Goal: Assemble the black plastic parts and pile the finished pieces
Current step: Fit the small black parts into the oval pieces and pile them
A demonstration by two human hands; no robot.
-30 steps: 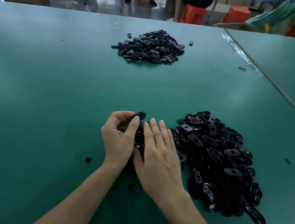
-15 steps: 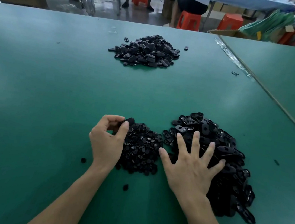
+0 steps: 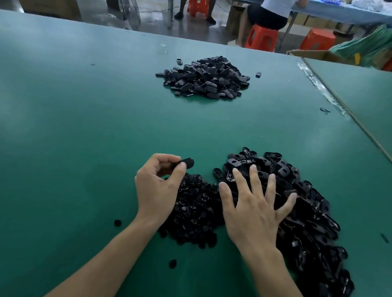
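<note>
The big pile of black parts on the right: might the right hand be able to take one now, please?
Probably yes: the right hand is spread open directly over the big pile, with nothing between them.

Three heaps of black parts: far heap [image 3: 204,78] upper centre, round-bits heap [image 3: 192,211] bottom centre, shell heap [image 3: 305,209] lower right. One oblong piece [image 3: 186,163] in my left hand [image 3: 155,187]. Two loose bits [image 3: 117,223] lower centre

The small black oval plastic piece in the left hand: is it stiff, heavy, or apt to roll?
Probably stiff: the small black oval plastic piece juts unbent from the left hand. Probably light: a mere pinch carries it. Unlikely to roll: similar flat pieces rest in the far pile.
</note>
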